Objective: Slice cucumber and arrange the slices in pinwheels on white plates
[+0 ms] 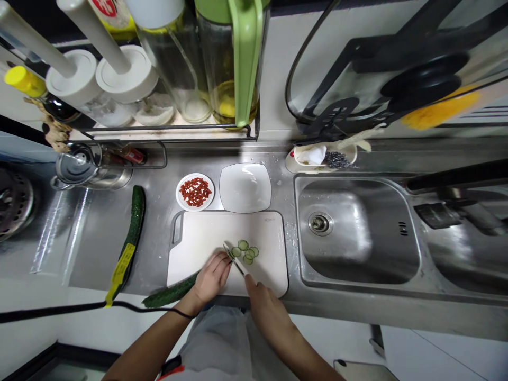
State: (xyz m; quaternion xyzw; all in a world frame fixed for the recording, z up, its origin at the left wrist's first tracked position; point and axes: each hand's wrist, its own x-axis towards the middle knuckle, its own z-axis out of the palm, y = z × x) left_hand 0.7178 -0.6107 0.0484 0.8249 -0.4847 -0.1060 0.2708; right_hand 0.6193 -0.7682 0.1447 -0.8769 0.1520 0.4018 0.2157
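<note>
Worktop (pixel 91 238): stainless steel, scratched, reflecting bright light. Two sink basins (pixel 357 238) are set in its right part, the nearer with a round drain. Wall (pixel 273 79): pale. Wire-railed shelf (pixel 166 133): carries lidded jars and bottles. White cabinet front (pixel 337 338) below.

It was a kitchen, apparently a compact one: a steel sink (pixel 359 230) lay to the right of the fingers (pixel 218 260), a cutting board (pixel 190 233) beneath them, and beyond them stood seasoning jars (pixel 127 74) and an oil jug (pixel 228 63).
</note>
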